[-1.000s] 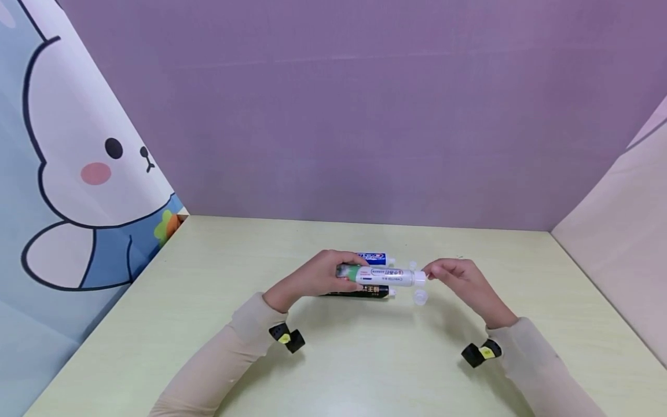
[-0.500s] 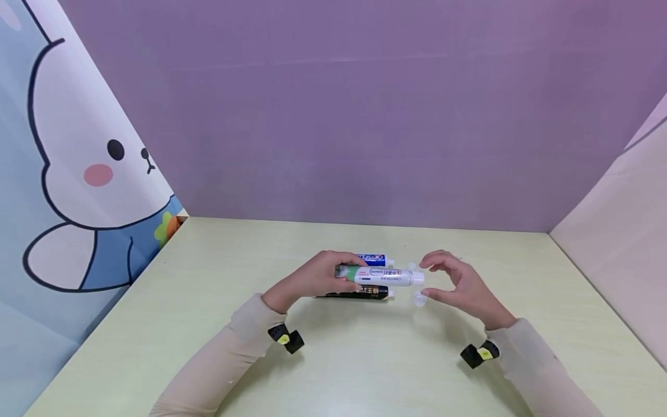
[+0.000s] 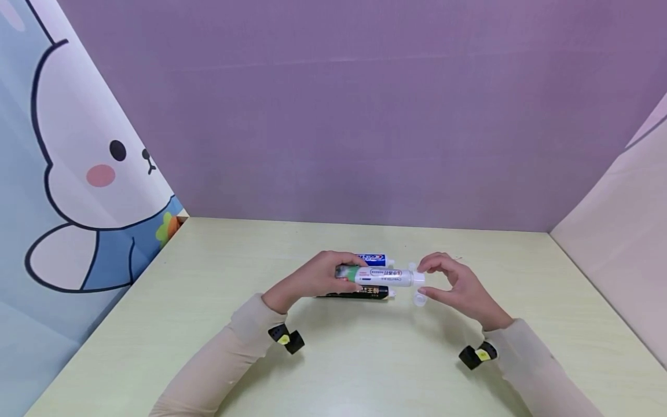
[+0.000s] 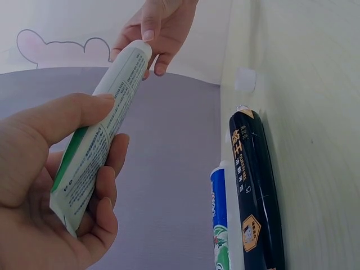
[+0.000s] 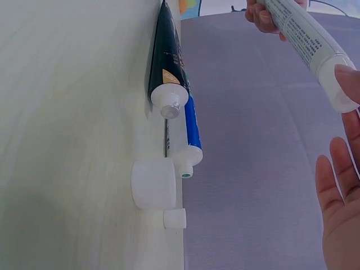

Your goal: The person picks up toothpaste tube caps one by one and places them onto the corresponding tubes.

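One tube (image 3: 383, 276) in left hand (image 3: 320, 273), cap (image 3: 418, 279) beside right hand (image 3: 461, 288).

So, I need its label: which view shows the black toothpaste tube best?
Left wrist: the black toothpaste tube looks largest and most legible there, though the frame cuts off one end. The right wrist shows it foreshortened, nozzle foremost; the head view shows it small, partly behind the left hand.

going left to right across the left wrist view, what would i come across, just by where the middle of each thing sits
Left hand → white-and-green tube → right hand → blue tube → black tube.
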{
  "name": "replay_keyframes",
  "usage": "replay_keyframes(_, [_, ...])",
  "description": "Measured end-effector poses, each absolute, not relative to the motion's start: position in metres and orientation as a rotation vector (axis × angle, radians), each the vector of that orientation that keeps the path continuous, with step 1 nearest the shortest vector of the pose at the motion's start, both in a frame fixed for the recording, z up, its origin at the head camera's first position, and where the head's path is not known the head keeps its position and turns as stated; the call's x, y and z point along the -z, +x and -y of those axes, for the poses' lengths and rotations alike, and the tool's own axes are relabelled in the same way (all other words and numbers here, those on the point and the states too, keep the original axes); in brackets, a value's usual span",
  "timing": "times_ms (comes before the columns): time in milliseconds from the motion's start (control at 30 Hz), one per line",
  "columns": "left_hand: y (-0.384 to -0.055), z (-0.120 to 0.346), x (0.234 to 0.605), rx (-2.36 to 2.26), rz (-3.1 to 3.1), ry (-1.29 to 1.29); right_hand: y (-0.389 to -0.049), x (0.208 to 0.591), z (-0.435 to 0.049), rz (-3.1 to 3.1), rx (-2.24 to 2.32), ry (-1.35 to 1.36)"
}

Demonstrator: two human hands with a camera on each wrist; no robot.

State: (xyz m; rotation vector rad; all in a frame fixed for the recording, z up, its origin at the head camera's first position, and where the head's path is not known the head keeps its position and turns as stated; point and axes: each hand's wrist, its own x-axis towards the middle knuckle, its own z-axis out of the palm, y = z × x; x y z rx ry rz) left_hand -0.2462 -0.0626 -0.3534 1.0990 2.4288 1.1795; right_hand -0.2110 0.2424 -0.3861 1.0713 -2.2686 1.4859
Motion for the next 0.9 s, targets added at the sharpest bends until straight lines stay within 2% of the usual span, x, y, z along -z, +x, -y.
replay_keyframes(400, [-0.243,0.066,0.356,-1.155,-2.433,1.127,-0.204,0.389,-0.239,2.28,-1.456,1.023])
replay_keyframes(900, [-0.239,0.072,0.36,-1.108,-2.449,1.149,-0.191,0.395,-0.23,2.369,-1.427,0.809])
